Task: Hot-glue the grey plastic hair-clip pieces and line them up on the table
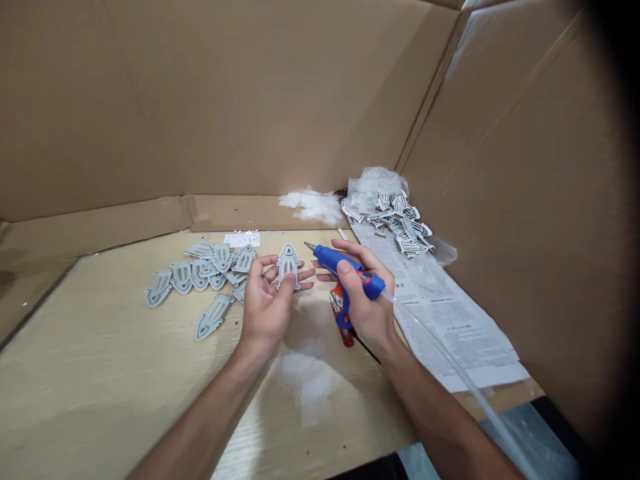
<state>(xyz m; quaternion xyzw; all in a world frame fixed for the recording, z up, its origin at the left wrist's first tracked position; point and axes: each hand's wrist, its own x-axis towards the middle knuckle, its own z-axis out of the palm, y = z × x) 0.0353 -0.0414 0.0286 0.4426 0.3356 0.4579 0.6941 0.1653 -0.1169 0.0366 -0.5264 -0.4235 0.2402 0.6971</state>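
Between the thumb and fingers of my left hand (267, 300) is a small grey-white boat-shaped piece (288, 261), its pointed end up and slots along its face. My right hand (373, 310) grips a blue hot glue gun (337, 261). The metal nozzle points left, close to the piece but apart from it. A long clear glue stick (440, 347) runs out of the gun's back toward the lower right. Several similar boat-shaped pieces (200, 273) lie grouped on the table left of my left hand.
Newspaper (450, 320) covers the right side, bearing a heap of more pieces (400, 220) and a plastic bag (377, 183). White fluffy stuffing (315, 205) lies at the back. A red-handled tool (345, 330) sits below the gun. Cardboard walls (250, 100) enclose the wooden table (125, 380).
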